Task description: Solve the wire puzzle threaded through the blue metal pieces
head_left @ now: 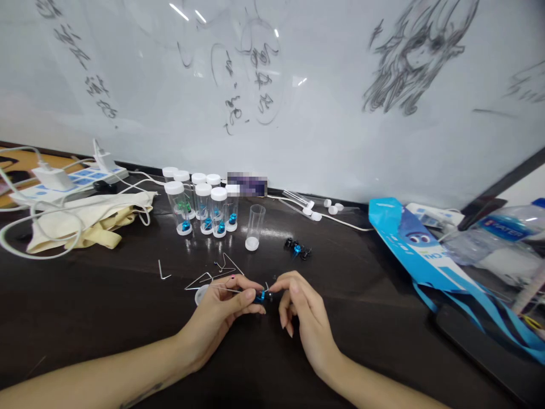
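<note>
Pinched between thumb and fingers, my left hand (232, 301) holds a small blue and black metal part (263, 296); a thin wire runs back from it across the hand. A tiny bent metal piece sticks up from the part. My right hand (304, 312) is just to its right, the index fingertip at the part's end, the other fingers loosely bent and apart. Beside my left hand lie a round white piece (200, 295), partly covered, and bent metal wires (227, 266). A small hex key (162, 272) lies further left. Beyond the hands is a little pile of black and blue parts (297, 248).
Several clear tubes with white caps (218, 195) stand at the back, blue or green pieces inside. A clear tube (255, 221) stands nearer on its white end. Left are a cloth bag (96, 218) and power strip (80, 179); right, a blue bag (419, 244) and bottle (511, 224).
</note>
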A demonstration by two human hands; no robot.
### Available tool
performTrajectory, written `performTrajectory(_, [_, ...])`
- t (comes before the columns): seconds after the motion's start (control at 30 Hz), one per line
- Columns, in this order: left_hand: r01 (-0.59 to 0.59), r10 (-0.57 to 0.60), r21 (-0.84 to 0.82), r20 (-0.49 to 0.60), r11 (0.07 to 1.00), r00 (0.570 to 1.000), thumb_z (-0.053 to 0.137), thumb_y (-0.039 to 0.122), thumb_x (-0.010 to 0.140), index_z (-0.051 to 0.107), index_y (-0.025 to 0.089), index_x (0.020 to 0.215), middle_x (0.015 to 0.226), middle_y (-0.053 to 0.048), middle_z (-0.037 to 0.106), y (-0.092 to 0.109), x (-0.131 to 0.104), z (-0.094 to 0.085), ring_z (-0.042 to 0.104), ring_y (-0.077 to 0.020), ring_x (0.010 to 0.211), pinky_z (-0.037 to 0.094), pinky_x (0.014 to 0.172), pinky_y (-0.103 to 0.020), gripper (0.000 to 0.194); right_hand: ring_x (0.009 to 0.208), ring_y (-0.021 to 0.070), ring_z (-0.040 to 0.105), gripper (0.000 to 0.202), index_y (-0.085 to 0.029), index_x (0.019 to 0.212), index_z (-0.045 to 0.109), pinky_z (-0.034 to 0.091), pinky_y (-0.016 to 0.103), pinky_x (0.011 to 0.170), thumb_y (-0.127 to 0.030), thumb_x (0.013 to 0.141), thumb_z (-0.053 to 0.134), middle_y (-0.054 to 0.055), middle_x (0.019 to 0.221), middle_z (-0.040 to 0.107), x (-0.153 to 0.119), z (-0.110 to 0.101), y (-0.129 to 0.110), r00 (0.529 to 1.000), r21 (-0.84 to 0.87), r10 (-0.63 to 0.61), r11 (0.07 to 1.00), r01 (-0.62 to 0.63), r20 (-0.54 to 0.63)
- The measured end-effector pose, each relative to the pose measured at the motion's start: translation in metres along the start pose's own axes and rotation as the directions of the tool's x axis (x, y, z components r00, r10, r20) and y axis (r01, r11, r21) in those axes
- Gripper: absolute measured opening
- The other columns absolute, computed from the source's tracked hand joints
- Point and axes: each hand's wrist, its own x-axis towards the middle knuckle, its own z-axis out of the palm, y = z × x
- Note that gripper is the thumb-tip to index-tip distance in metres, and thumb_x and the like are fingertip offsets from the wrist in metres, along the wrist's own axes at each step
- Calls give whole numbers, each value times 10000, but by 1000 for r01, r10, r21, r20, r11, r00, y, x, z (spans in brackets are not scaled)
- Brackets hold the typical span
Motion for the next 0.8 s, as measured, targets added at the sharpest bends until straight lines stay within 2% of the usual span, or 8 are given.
performTrajectory(0.3, [-1, 1, -2, 7, 1000, 1000, 814, 192, 743, 764, 136, 818, 781, -1, 704, 0, 1, 1, 715, -119, 676, 572, 709, -183, 107, 464, 61, 479, 414, -155, 897, 684, 344, 179, 358, -437, 1015, 405, 25, 822, 533, 0, 0, -1, 1000, 2, -2, 1000, 2, 0])
performTrajectory(0.8, [-4, 4, 18, 12, 1000, 1000, 808, 203, 750, 763, 139, 830, 757, -4, 703, -1, 0, 0, 704, -115, 677, 551, 714, -186, 111, 457, 61, 464, 406, -160, 917, 698, 351, 185, 371, -421, 1020, 405, 14, 773, 534, -1, -1, 0, 1000, -10, -11, 1000, 11, -1])
